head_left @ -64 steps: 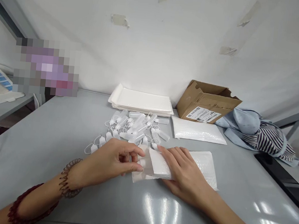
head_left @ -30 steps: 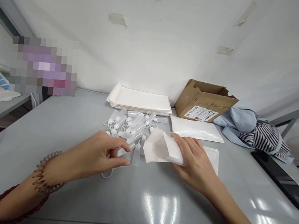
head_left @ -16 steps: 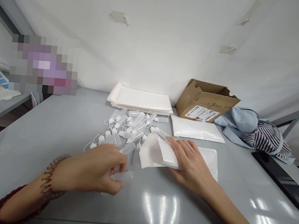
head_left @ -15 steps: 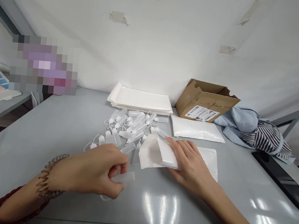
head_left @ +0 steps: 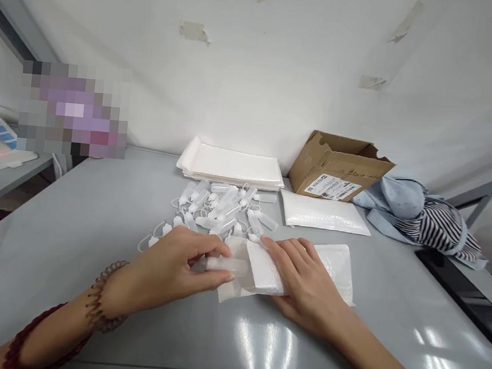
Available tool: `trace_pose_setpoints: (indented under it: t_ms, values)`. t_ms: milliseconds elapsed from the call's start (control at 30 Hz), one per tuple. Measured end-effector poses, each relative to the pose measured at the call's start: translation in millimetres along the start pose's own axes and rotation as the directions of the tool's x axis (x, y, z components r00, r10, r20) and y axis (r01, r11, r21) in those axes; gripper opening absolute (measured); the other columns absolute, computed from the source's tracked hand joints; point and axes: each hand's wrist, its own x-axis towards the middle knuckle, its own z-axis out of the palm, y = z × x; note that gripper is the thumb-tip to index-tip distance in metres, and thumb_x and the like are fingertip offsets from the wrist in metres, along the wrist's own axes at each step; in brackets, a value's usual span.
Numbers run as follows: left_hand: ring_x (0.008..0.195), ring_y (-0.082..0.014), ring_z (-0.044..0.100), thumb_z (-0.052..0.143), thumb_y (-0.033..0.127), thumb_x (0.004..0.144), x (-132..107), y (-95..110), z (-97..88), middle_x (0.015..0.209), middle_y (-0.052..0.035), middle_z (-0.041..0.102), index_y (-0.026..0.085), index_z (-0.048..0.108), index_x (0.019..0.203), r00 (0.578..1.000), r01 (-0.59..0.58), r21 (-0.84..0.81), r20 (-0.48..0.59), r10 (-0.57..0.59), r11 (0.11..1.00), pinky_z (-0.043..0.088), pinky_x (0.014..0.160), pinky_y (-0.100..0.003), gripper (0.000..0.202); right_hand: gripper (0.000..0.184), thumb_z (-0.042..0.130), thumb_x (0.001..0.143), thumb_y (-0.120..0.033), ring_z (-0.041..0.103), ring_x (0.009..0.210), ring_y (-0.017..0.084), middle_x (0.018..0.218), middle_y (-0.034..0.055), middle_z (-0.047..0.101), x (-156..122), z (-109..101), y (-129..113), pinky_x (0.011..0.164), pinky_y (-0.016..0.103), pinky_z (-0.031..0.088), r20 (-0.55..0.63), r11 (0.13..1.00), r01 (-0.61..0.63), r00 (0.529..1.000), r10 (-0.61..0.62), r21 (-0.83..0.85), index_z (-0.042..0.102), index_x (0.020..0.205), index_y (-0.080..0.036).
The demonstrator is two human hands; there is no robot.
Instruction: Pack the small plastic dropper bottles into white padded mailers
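A grey metal workbench (head_left: 93, 251) bears a cardboard box (head_left: 337, 169), with a bundled blue-and-striped garment (head_left: 424, 220) lying to its right. A stack of white padded mailers (head_left: 230, 167) is placed against the wall, and a single mailer (head_left: 323, 212) is laid just beside the box. A heap of small clear plastic bottles with looped tags (head_left: 211, 210) is spread before the stack. Nearer, a white padded pouch (head_left: 264, 272) rests on a flat bubble mailer (head_left: 334, 261), pressed down by the open right hand (head_left: 306, 287), its fingers slightly spread. A clear plastic bottle (head_left: 225, 265) is pinched by the curled left hand (head_left: 174, 264), its end just beside the pouch's folded edge. Slippage is judged possible if the pinch on the smooth bottle loosens; the pouch could slide on the glossy surface if pressure eases.
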Motion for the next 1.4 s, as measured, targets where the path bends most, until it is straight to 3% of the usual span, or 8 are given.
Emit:
trace_pose_setpoints:
  t_ms: [100,300,467,800,900,1000,1167,1400]
  values:
    - [0.052,-0.0074,0.046,0.065,0.03,0.08,-1.1,-2.7,5.7,0.071,0.0031,0.064,0.02,0.066,0.095,0.987,-0.125,0.152,-0.08,0.139,0.98,0.037,0.051,-0.018,0.018,0.052,0.046,0.077,-0.011,0.051,0.089,0.027,0.099,0.0157,0.057,0.2,0.3,0.0,0.079,0.045,0.039,0.011,1.0,-0.008,1.0,0.008,-0.002,0.038,0.128,-0.004]
    - [0.071,-0.0103,0.061,0.057,0.017,0.086,-1.6,0.2,10.6,0.086,-0.0016,0.069,0.018,0.066,0.093,0.947,-0.258,0.025,-0.19,0.258,0.966,0.049,0.064,-0.018,0.011,0.051,0.045,0.078,-0.012,0.05,0.086,0.027,0.098,0.0148,0.057,2.0,-3.4,2.4,0.077,0.043,0.04,-0.018,0.999,-0.031,0.999,0.031,-0.02,0.036,0.129,-0.007]
    - [0.082,-0.0124,0.065,0.057,0.012,0.085,-0.1,4.5,8.9,0.089,-0.0019,0.071,0.017,0.068,0.086,0.925,-0.253,0.029,-0.285,0.251,0.967,0.052,0.074,-0.02,0.012,0.051,0.045,0.078,-0.011,0.049,0.084,0.026,0.097,0.0146,0.057,3.0,-4.6,4.0,0.075,0.041,0.04,-0.043,0.999,-0.036,0.998,0.035,-0.033,0.036,0.128,-0.007]
    - [0.073,-0.0136,0.061,0.043,0.011,0.091,-3.0,8.8,32.3,0.081,-0.0037,0.067,0.016,0.066,0.081,0.941,-0.331,0.041,-0.063,0.333,0.943,0.052,0.071,-0.024,0.026,0.055,0.045,0.076,-0.012,0.051,0.089,0.028,0.099,0.0165,0.058,1.3,0.0,-9.5,0.078,0.045,0.038,0.019,0.998,0.047,0.999,-0.048,0.031,0.037,0.129,-0.003]
    - [0.066,-0.0143,0.057,0.035,0.008,0.092,-4.9,9.1,35.7,0.073,-0.0046,0.064,0.014,0.063,0.071,0.903,-0.424,0.163,-0.002,0.43,0.891,0.051,0.064,-0.026,0.035,0.055,0.044,0.076,-0.013,0.051,0.089,0.029,0.1,0.017,0.058,1.4,-1.3,-8.7,0.078,0.046,0.039,0.028,0.998,0.055,0.998,-0.056,0.037,0.036,0.129,-0.003]
    - [0.073,-0.0156,0.059,0.033,0.004,0.092,-6.9,8.9,33.3,0.081,-0.0069,0.066,0.013,0.063,0.079,0.867,-0.476,0.251,-0.025,0.498,0.843,0.051,0.07,-0.027,0.034,0.054,0.044,0.077,-0.014,0.051,0.089,0.029,0.101,0.0176,0.058,1.3,-4.3,-6.4,0.077,0.046,0.039,0.009,0.998,0.048,0.999,-0.048,0.04,0.036,0.13,-0.002]
    - [0.078,-0.0153,0.06,0.037,0.002,0.09,-7.8,9.3,32.3,0.09,-0.0085,0.067,0.011,0.061,0.09,0.871,-0.461,0.261,-0.051,0.489,0.848,0.05,0.07,-0.025,0.026,0.054,0.043,0.078,-0.015,0.052,0.088,0.029,0.1,0.0169,0.058,1.3,-5.2,-5.5,0.077,0.045,0.039,-0.005,0.999,0.031,0.999,-0.031,0.034,0.035,0.13,-0.004]
    - [0.066,-0.0139,0.054,0.036,-0.003,0.077,-6.7,7.5,41.1,0.078,-0.003,0.063,0.017,0.056,0.073,0.901,-0.429,0.181,0.161,0.404,0.885,0.047,0.062,-0.023,0.028,0.056,0.047,0.076,-0.018,0.051,0.093,0.031,0.105,0.0187,0.059,0.2,2.1,-11.4,0.082,0.05,0.038,0.114,0.996,0.073,0.99,-0.078,0.049,0.037,0.13,-0.003]
